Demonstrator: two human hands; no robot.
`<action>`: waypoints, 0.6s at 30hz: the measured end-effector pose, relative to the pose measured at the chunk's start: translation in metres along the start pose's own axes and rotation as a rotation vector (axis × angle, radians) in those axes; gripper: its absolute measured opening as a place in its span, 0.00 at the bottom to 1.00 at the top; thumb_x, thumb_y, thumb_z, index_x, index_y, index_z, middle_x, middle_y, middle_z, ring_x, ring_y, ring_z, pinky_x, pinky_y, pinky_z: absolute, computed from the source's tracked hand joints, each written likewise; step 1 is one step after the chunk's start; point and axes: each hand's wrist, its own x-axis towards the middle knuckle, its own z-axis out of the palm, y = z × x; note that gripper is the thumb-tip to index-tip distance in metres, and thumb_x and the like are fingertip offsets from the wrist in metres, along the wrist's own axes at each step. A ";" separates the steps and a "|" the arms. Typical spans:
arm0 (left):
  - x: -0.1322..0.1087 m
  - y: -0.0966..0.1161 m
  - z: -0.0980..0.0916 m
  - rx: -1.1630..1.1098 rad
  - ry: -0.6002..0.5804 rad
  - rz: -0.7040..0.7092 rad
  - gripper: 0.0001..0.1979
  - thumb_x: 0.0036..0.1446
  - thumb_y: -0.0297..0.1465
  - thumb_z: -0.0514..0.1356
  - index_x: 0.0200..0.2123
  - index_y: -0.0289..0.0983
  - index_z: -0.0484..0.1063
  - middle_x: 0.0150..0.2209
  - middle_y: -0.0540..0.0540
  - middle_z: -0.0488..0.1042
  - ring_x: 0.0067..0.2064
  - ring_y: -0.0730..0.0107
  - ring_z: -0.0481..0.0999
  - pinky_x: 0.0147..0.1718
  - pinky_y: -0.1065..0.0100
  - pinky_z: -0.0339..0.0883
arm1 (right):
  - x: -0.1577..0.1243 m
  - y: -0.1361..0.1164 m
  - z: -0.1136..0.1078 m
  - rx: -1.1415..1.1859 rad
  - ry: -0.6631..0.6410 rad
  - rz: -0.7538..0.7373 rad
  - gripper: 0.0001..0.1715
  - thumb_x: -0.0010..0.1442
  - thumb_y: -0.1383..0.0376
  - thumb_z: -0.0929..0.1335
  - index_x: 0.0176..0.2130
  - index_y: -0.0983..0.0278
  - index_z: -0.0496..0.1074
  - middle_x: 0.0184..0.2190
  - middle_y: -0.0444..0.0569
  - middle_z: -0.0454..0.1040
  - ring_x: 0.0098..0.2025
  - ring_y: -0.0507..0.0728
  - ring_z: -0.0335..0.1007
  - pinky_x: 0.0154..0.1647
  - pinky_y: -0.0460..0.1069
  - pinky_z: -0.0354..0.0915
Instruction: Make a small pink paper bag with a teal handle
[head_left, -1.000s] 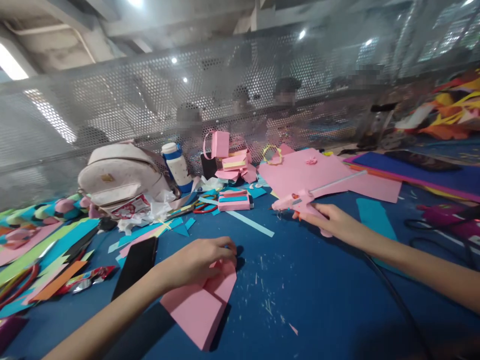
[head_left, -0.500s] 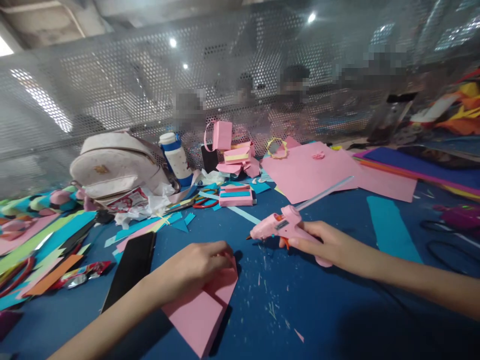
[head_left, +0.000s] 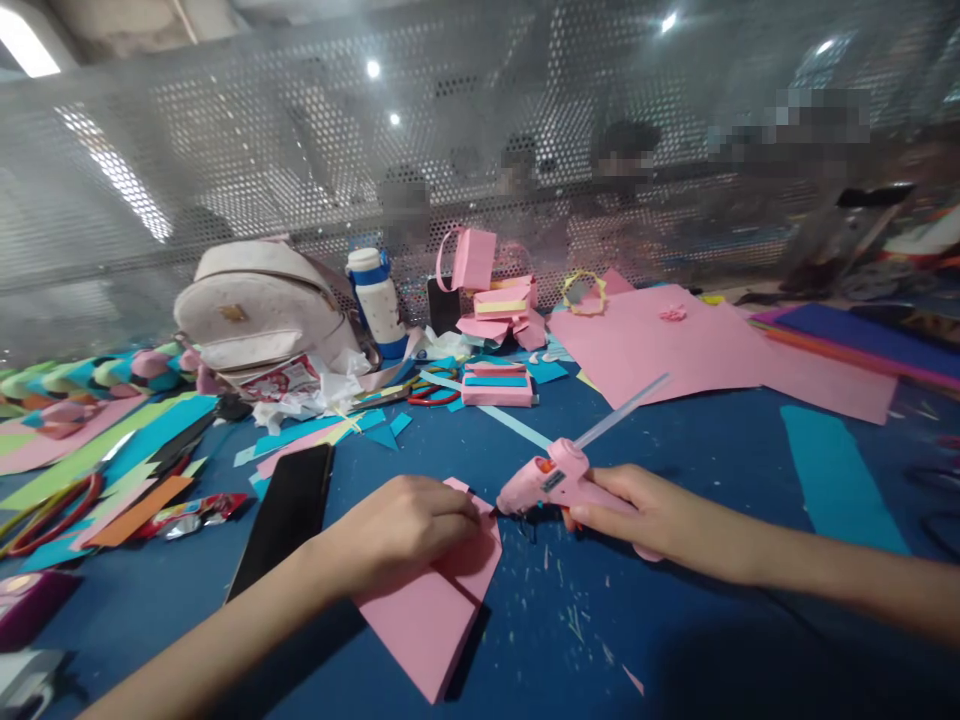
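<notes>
My right hand (head_left: 619,510) is wrapped round the handle of a pink glue gun (head_left: 551,478), with a clear glue stick (head_left: 626,410) poking out of its back end. The gun's nozzle points left and meets the edge of a folded pink paper piece (head_left: 431,620); whether it touches cannot be told. Bent over the far end of that paper, my left hand (head_left: 416,530) grips it, its fingertips partly hidden. The paper lies on the blue table (head_left: 570,640).
Left of the paper lies a black phone (head_left: 285,510). Behind are a white backpack (head_left: 255,310), a bottle (head_left: 377,305), small pink paper boxes (head_left: 499,385) and large pink sheets (head_left: 667,350). Scissors (head_left: 56,515) and paper strips lie at left. A perforated screen (head_left: 300,170) closes off the back.
The glue gun has moved down and left relative to the table, bringing its nozzle to the folded pink paper's edge. My left hand keeps its grip on the paper. The view has shifted left.
</notes>
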 end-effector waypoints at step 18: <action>-0.002 -0.005 0.001 0.020 -0.003 0.081 0.12 0.65 0.25 0.51 0.40 0.35 0.75 0.36 0.40 0.80 0.39 0.66 0.80 0.38 0.67 0.71 | -0.014 -0.026 0.000 -0.172 0.000 -0.075 0.28 0.64 0.47 0.59 0.44 0.64 0.75 0.31 0.46 0.72 0.28 0.53 0.64 0.28 0.46 0.61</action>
